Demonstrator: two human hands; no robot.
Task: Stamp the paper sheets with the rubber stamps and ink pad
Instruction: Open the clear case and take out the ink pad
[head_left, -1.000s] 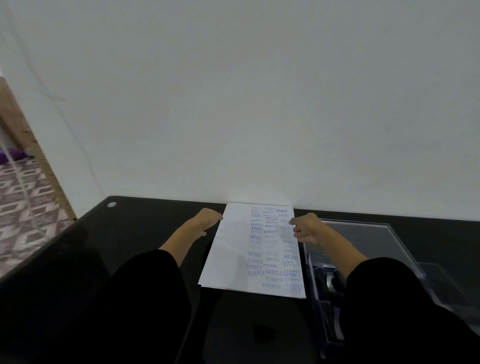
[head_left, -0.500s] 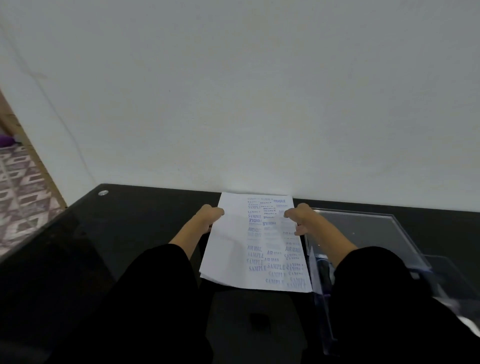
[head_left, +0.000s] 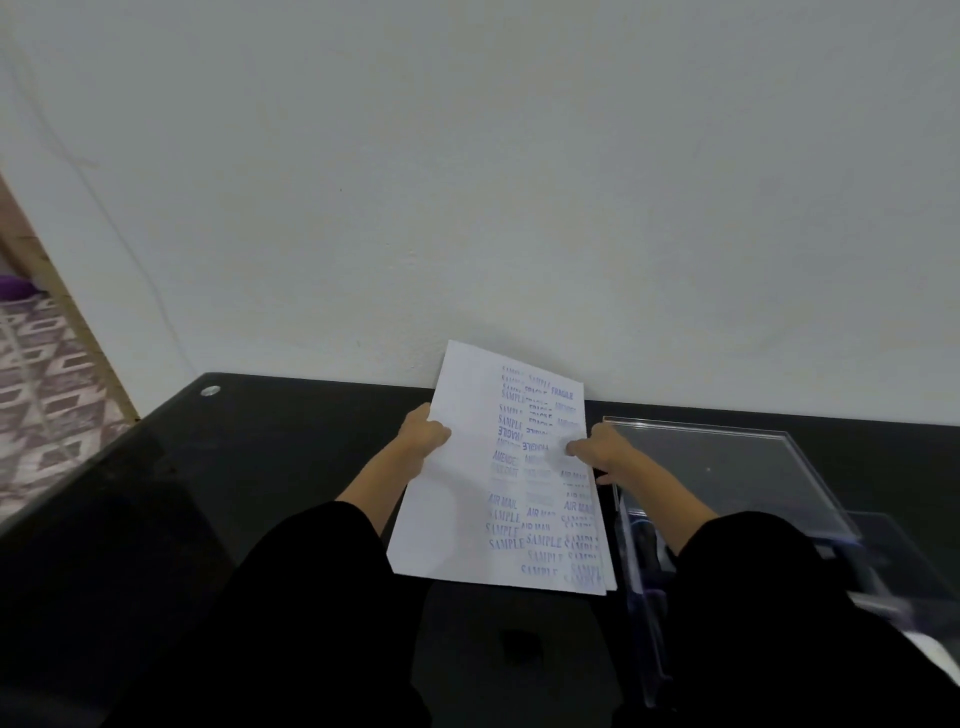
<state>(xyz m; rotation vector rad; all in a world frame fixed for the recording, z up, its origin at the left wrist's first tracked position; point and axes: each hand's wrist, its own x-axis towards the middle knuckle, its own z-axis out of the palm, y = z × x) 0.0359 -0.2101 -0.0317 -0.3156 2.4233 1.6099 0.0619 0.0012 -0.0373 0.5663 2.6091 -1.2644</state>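
Note:
A thin stack of white paper sheets is tilted up off the black table, its far end raised against the wall. The top sheet's right half carries several blue stamp marks reading SAMPLE, AIR MAIL and FRAGILE. My left hand grips the stack's left edge. My right hand pinches its right edge, thumb on the printed face. Dark rubber stamps show dimly inside a clear box beside my right forearm. No ink pad can be made out.
A clear plastic box with its lid open sits to the right of the paper. The black glass table ends at a white wall behind. Patterned floor lies past the table's left edge.
Both hands have lifted the paper stack's far end off the table, raising it towards the wall. The view has shifted slightly.

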